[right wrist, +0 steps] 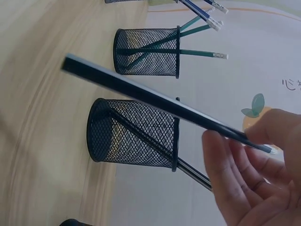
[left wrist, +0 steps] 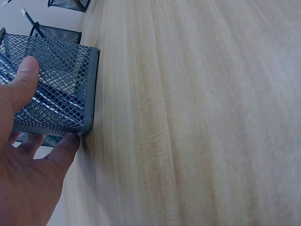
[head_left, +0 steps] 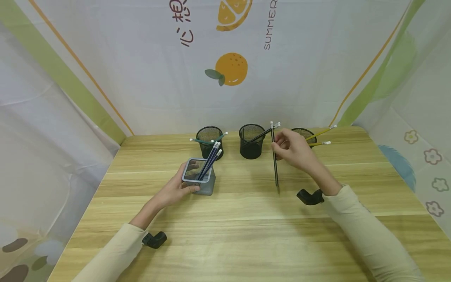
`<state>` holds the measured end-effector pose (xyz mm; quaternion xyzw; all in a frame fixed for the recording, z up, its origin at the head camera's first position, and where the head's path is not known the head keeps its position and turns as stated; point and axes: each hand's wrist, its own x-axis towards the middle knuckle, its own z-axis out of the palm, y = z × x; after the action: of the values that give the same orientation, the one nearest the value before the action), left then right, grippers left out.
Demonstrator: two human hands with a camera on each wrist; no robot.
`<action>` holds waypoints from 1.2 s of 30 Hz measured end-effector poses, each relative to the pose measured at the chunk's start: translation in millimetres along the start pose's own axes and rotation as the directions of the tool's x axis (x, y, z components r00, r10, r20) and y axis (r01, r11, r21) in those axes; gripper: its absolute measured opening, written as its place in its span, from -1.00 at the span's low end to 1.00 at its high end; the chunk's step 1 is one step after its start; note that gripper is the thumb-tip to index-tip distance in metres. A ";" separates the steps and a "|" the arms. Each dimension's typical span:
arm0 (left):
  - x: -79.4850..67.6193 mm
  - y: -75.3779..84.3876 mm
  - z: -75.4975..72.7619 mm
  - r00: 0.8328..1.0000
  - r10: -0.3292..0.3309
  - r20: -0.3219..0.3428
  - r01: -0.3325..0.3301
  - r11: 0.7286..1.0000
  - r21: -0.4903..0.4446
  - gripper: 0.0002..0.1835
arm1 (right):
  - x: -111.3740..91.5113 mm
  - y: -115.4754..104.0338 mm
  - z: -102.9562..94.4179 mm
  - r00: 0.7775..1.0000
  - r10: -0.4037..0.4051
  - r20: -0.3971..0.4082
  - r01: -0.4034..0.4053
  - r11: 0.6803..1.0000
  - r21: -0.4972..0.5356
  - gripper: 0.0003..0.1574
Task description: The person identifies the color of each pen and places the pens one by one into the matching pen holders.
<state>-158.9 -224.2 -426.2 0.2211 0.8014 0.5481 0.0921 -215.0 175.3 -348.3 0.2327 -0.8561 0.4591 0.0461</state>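
Observation:
My left hand (head_left: 175, 190) grips a grey square mesh pencil holder (head_left: 205, 189) from its left side. Several dark blue pencils (head_left: 210, 159) lean in it, white erasers up. A black pencil (head_left: 275, 168) is pinched near its eraser end between the thumb and fingers of my right hand (head_left: 293, 148). It hangs nearly upright above the table, apart from the holders. To its left stands a round black mesh holder (head_left: 251, 151) with black pencils (right wrist: 141, 136) leaning inside. Behind my right hand, another round holder (head_left: 298, 131) with yellow pencils (head_left: 318, 134) is partly hidden.
Behind the square holder stands a third round black mesh holder (head_left: 204, 149) with several green pencils (right wrist: 200, 53). All the holders are on a wooden table (head_left: 225, 243). A printed white curtain (head_left: 158, 94) hangs along the table's back edge. A black device (head_left: 310, 197) sits at each wrist.

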 end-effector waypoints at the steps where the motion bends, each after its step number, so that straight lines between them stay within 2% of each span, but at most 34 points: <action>1: -0.1 0.0 -0.1 1.000 -0.003 -0.001 0.003 1.000 0.001 -0.08 | 0.7 -0.2 -0.3 1.000 -0.014 -0.013 0.014 1.000 0.008 -0.88; 8: 0.1 -0.2 0.0 1.000 -0.003 0.004 0.003 1.000 0.004 -0.07 | 7.3 -0.9 -0.6 0.985 -0.126 -0.120 0.126 0.992 -0.004 -0.88; 14: 0.5 -1.0 -0.1 1.000 -0.001 0.006 0.001 1.000 -0.006 -0.07 | 13.2 -9.7 -2.3 0.967 -0.169 -0.192 0.174 0.985 0.008 -0.87; 20: 0.4 0.1 0.1 1.000 -0.007 0.003 0.007 1.000 -0.009 -0.07 | 16.9 -24.7 -4.3 0.954 -0.202 -0.220 0.216 0.976 0.039 -0.85; 27: -0.2 1.5 0.1 1.000 -0.011 0.003 0.011 1.000 -0.001 -0.08 | 27.7 -13.2 -3.5 0.924 -0.268 -0.271 0.297 0.952 0.072 -0.82; 33: 0.2 0.7 0.0 1.000 -0.007 0.006 0.007 1.000 -0.005 -0.08 | 23.9 -44.5 -6.4 0.896 -0.315 -0.313 0.344 0.938 0.038 -0.89; 36: 0.5 -0.6 -0.4 1.000 0.001 0.008 -0.001 1.000 -0.011 -0.09 | 25.1 -46.8 -6.8 0.886 -0.329 -0.327 0.356 0.934 0.023 -0.91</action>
<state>-159.7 -224.5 -426.5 0.2232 0.7979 0.5517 0.0960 -217.6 149.9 -301.2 0.3049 -0.7633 0.5098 0.2538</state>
